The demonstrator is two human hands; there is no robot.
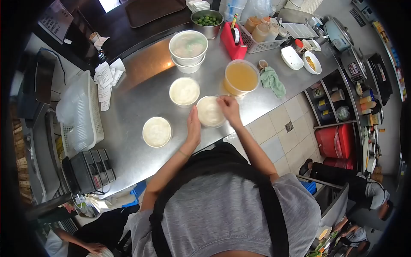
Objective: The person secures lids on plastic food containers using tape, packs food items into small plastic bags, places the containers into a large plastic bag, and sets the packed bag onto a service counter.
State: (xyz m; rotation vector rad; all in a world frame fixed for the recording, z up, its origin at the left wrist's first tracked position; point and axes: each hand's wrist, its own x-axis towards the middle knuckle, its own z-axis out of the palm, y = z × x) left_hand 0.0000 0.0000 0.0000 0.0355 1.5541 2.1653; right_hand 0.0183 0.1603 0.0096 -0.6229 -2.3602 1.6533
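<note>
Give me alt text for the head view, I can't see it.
A person's left hand is against a white bowl while the right hand touches its rim, on a steel counter. Two similar bowls sit to the left; a tub of amber liquid stands to the right.

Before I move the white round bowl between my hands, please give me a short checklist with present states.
1. Left hand against side of the round bowl: ok.
2. Right hand at its rim: ok.
3. Rim sealed all round: cannot tell, fingers cover part.
4. Space beside right hand: not ok, I think; the tub of amber liquid stands close.
5. Green cloth away from both hands: ok.
</note>
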